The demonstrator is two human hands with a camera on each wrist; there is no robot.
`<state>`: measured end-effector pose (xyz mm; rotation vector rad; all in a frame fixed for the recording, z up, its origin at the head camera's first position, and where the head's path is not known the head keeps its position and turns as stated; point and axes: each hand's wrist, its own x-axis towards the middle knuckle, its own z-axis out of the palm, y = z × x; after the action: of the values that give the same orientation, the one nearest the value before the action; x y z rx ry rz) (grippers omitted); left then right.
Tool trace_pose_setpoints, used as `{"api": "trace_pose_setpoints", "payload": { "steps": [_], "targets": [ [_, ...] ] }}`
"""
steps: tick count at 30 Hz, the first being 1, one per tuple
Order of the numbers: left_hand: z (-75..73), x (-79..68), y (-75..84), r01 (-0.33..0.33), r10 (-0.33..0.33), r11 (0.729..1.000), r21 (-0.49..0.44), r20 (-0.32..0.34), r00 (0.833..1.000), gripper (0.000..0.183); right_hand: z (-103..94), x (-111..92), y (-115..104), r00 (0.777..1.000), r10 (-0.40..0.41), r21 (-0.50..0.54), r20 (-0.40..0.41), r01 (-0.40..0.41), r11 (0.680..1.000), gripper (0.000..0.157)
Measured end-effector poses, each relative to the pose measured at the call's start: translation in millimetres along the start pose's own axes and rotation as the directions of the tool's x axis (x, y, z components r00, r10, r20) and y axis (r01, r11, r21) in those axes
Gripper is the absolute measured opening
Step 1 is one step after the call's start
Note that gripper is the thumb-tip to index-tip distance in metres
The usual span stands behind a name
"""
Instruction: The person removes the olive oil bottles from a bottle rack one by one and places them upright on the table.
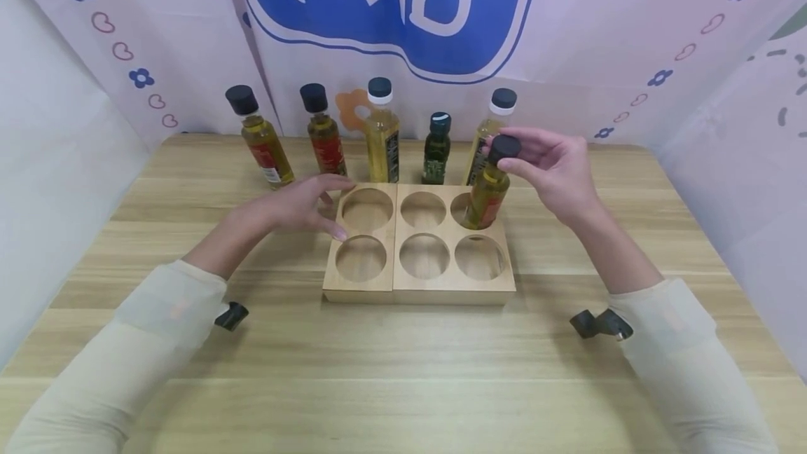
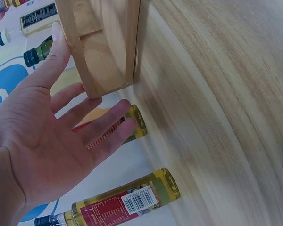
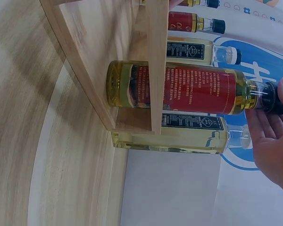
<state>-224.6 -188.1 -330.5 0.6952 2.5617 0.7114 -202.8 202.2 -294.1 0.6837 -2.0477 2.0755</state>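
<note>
A wooden bottle rack (image 1: pixel 454 296) with two rows of round holes stands on the table, a seam dividing it. My right hand (image 1: pixel 555 170) pinches the black cap of a red-labelled oil bottle (image 1: pixel 487 196). That bottle's base is down in the back right hole; in the right wrist view the bottle (image 3: pixel 198 89) passes through the top board, its lower end inside the frame. At the rack's left side, my left hand (image 1: pixel 299 205) touches the edge with thumb and fingers spread. The left wrist view shows the thumb along the rack's edge (image 2: pixel 80 61), fingers loosely extended.
Behind the rack stands a row of bottles: two red-labelled oil bottles (image 1: pixel 267 153), (image 1: pixel 326 146), a pale oil bottle (image 1: pixel 382 142), a small dark green bottle (image 1: pixel 436 153) and another pale bottle (image 1: pixel 480 146) behind the right hand. A printed cloth backdrop (image 1: pixel 302 62) hangs behind them.
</note>
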Motion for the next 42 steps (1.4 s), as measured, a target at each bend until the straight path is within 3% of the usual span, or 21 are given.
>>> {"api": "trace_pose_setpoints", "payload": {
  "steps": [10, 19, 28, 42],
  "targets": [
    [-0.9, 1.5, 0.3, 0.013, -0.013, 1.000, -0.004, 0.021, 1.000, 0.098, 1.3, -1, -6, 1.000, 0.013, -0.064, -0.016, -0.014, 0.998, 0.038],
    [-1.1, 1.7, -1.1, 0.005, -0.005, 1.000, -0.024, 0.028, 1.000, 0.097, 1.8, 1, -14, 0.999, -0.036, 0.030, -0.012, 0.037, 0.999, 0.037],
    [-0.3, 0.6, -2.0, 0.010, -0.007, 0.996, -0.083, 0.036, 0.999, 0.097, 4.3, 2, -22, 0.996, -0.071, 0.060, -0.053, 0.075, 0.995, 0.043],
    [-1.0, 1.2, 1.5, 0.028, -0.025, 0.998, -0.065, 0.049, 0.999, 0.098, 2.8, 5, -32, 0.986, -0.107, 0.108, -0.125, 0.120, 0.987, 0.041]
  ]
}}
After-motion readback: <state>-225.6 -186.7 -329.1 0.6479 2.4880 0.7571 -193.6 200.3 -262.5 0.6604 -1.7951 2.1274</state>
